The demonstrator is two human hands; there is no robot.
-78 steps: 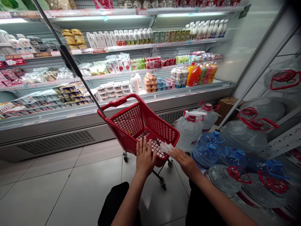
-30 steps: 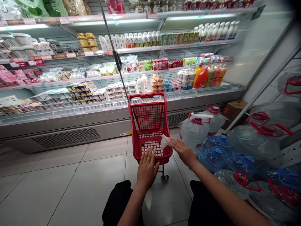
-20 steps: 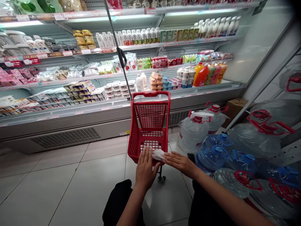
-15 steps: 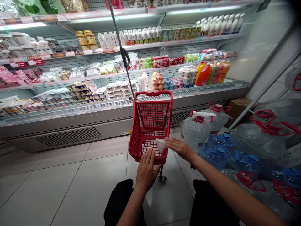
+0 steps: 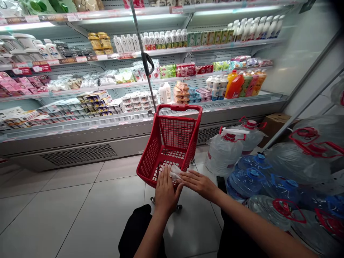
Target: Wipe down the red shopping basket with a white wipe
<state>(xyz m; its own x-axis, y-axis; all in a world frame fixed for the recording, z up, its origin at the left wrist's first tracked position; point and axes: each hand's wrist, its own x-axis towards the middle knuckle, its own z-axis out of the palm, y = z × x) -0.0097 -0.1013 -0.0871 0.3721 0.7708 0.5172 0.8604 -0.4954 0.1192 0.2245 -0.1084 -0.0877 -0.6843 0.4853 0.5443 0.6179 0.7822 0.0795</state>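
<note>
A red plastic shopping cart (image 5: 151, 165) with grid walls stands in front of me, its near rim by my hands. My left hand (image 5: 166, 191) lies with fingers stretched out at that rim, holding nothing. From the right, my right hand (image 5: 200, 184) reaches in with a crumpled white tissue (image 5: 175, 172) at its fingertips. The tissue is beside the left hand's fingers, over the basket's near edge. Part of the rim is hidden behind both hands.
A refrigerated display (image 5: 129, 125) with several shelves of dairy and drinks runs behind the cart. Large water bottles (image 5: 249, 177) crowd the right side, near a cardboard box (image 5: 275, 119). A dark phone-like object (image 5: 221, 184) shows beside my right forearm.
My right hand has moved left with the tissue, close to the left hand. The cart has turned, its near end swinging left. My left hand stays nearly in place.
</note>
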